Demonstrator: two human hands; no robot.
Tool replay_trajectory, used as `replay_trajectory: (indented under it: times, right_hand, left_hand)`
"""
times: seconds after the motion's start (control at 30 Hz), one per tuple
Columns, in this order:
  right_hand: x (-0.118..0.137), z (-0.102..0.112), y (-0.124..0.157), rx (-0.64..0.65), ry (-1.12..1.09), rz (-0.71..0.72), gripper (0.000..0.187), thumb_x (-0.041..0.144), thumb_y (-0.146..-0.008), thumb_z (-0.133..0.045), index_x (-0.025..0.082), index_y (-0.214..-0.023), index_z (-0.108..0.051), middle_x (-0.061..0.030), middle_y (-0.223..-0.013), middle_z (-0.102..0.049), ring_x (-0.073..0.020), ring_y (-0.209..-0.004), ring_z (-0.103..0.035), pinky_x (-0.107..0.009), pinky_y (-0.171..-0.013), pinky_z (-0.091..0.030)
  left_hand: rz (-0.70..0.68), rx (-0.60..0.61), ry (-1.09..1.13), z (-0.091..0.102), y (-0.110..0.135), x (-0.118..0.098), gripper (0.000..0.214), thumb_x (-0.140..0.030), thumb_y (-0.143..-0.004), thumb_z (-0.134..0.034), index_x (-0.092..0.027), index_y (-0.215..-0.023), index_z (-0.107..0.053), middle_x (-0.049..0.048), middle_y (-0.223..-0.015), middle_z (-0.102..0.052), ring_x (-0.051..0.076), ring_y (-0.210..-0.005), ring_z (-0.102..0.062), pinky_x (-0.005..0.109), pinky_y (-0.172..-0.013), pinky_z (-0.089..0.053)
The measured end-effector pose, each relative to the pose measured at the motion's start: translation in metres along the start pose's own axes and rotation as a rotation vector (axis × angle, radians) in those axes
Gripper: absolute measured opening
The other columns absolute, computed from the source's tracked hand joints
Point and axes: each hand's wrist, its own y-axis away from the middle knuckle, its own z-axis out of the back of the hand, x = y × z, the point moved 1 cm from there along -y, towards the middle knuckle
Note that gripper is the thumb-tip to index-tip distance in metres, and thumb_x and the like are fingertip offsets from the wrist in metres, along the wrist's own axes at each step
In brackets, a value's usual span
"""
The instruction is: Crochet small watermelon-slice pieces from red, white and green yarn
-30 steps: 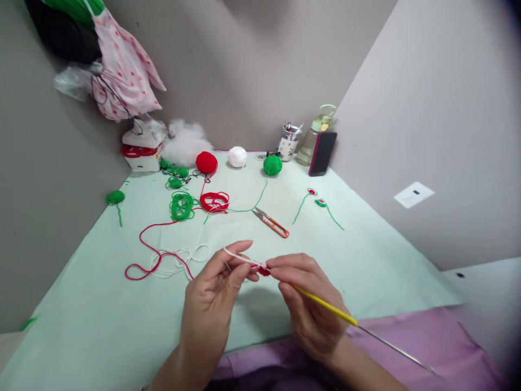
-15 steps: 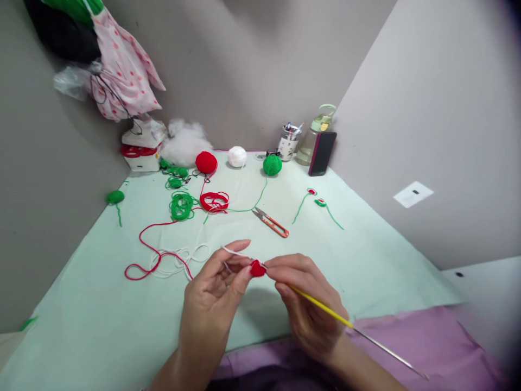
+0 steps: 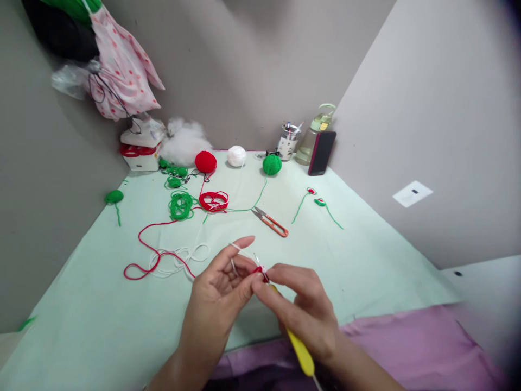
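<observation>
My left hand (image 3: 220,290) pinches a small red crochet piece (image 3: 259,270) and has white yarn (image 3: 238,248) looped over its raised forefinger. My right hand (image 3: 303,309) is closed on a crochet hook with a yellow handle (image 3: 299,350); the hook's metal tip pokes up through the red piece. Both hands hover just above the pale green table cover (image 3: 358,255), near its front edge. The white strand runs off to loose coils (image 3: 181,258) lying left of my hands, beside a red strand (image 3: 142,255).
Orange snips (image 3: 271,222) lie behind my hands. Further back are red (image 3: 205,161), white (image 3: 236,156) and green (image 3: 272,164) yarn balls, green yarn tangles (image 3: 181,205), stuffing (image 3: 185,142), a pen cup (image 3: 288,142), a bottle (image 3: 313,136), a phone (image 3: 322,153). Two small finished pieces (image 3: 316,197) lie right.
My right hand has swung the hook round: the yellow handle now points down toward me and the tip has gone into the red piece. My left forefinger has lifted the white yarn.
</observation>
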Motion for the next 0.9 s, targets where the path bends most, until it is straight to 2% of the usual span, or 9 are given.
replay_trajectory:
  times: [0.1,0.23,0.37,0.53,0.7,0.8,0.9]
  right_hand:
    - [-0.003,-0.002,0.004,-0.011,-0.012,0.054,0.061,0.007,-0.097,-0.072,0.037,-0.149,-0.064,-0.0056,-0.109,-0.079,-0.0257,-0.098,-0.08,-0.037,-0.079,-0.07]
    - [-0.006,0.001,-0.009,-0.072,-0.253,-0.05,0.044,0.012,-0.104,-0.064,0.033,-0.142,-0.071,-0.0073,-0.108,-0.078,-0.0217,-0.092,-0.079,-0.034,-0.075,-0.069]
    - [-0.004,0.009,-0.025,-0.052,-0.412,-0.146,0.027,0.019,-0.108,-0.06,0.027,-0.127,-0.078,-0.0087,-0.103,-0.08,-0.0208,-0.089,-0.079,-0.032,-0.075,-0.068]
    - [-0.005,0.015,-0.027,-0.044,-0.505,-0.267,0.022,0.017,-0.106,-0.06,0.023,-0.112,-0.081,-0.0081,-0.094,-0.082,-0.0223,-0.088,-0.077,-0.036,-0.078,-0.065]
    - [-0.013,0.008,-0.027,-0.112,-0.829,-0.502,0.018,0.026,-0.105,-0.066,0.021,-0.098,-0.082,-0.0054,-0.082,-0.074,-0.0188,-0.071,-0.071,-0.032,-0.066,-0.062]
    - [-0.016,0.001,-0.03,-0.1,-0.909,-0.5,0.017,0.029,-0.104,-0.069,0.023,-0.099,-0.084,-0.0045,-0.083,-0.074,-0.0167,-0.07,-0.07,-0.03,-0.066,-0.061]
    - [-0.013,0.0,-0.034,-0.063,-0.774,-0.434,0.016,0.028,-0.104,-0.07,0.023,-0.101,-0.086,-0.0062,-0.089,-0.077,-0.0183,-0.081,-0.072,-0.031,-0.073,-0.062]
  left_hand:
    - [0.148,0.105,0.166,-0.003,-0.002,-0.001,0.047,-0.028,-0.081,-0.094,-0.028,-0.126,-0.082,-0.0026,-0.082,-0.069,0.009,-0.072,-0.062,0.018,-0.07,-0.053]
    - [0.209,0.152,0.238,-0.005,-0.003,-0.004,0.053,-0.027,-0.081,-0.093,-0.024,-0.132,-0.079,-0.0032,-0.079,-0.066,0.009,-0.068,-0.059,0.022,-0.07,-0.049]
    - [0.163,0.104,0.176,-0.005,-0.003,-0.008,0.059,-0.026,-0.082,-0.093,-0.02,-0.138,-0.074,-0.0061,-0.074,-0.06,0.008,-0.064,-0.054,0.025,-0.069,-0.045]
    - [0.07,0.052,0.024,-0.002,-0.004,-0.009,0.06,-0.024,-0.084,-0.087,-0.021,-0.142,-0.071,-0.0043,-0.076,-0.062,0.013,-0.071,-0.054,0.028,-0.076,-0.047]
    - [0.038,0.086,-0.024,0.001,-0.008,-0.003,0.05,-0.019,-0.085,-0.082,-0.026,-0.134,-0.076,-0.002,-0.082,-0.065,0.014,-0.077,-0.059,0.028,-0.081,-0.052]
    - [0.0,0.059,-0.035,0.0,-0.008,0.0,0.047,-0.019,-0.086,-0.082,-0.027,-0.132,-0.076,-0.0023,-0.083,-0.065,0.014,-0.079,-0.062,0.026,-0.083,-0.053]
    - [-0.006,0.029,-0.049,0.0,-0.009,0.002,0.048,-0.02,-0.086,-0.082,-0.027,-0.133,-0.076,-0.0026,-0.084,-0.065,0.013,-0.08,-0.063,0.024,-0.082,-0.054]
